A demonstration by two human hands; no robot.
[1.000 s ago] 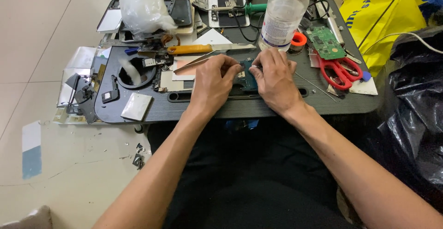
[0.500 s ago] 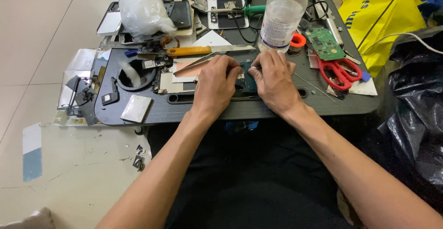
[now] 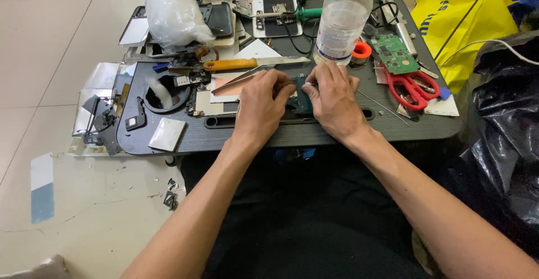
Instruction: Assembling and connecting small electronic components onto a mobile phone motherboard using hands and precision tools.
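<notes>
A small dark teal circuit board (image 3: 301,100) is held flat on the dark grey oval work tray (image 3: 314,135), pressed between the two hands near the tray's middle. The left hand (image 3: 259,106) is curled over the board's left edge, and long silver metal tweezers (image 3: 238,79) are pinched in its fingers, their tips slanting out toward the upper left. The right hand (image 3: 332,98) is closed down on the board's right side, fingertips bent against it; much of the board is hidden beneath both hands.

Just behind the right hand a clear plastic bottle with a white label (image 3: 340,23) is set upright, with a small orange spool (image 3: 361,50) beside it. A yellow-handled knife (image 3: 252,62) is laid just beyond the left hand. To the right, a green circuit board (image 3: 395,53) and red-handled scissors (image 3: 414,87) are spread out. A crumpled clear plastic bag (image 3: 174,15) is heaped at the far left, and a white phone frame (image 3: 272,8) is held at the far edge by another person's fingers.
</notes>
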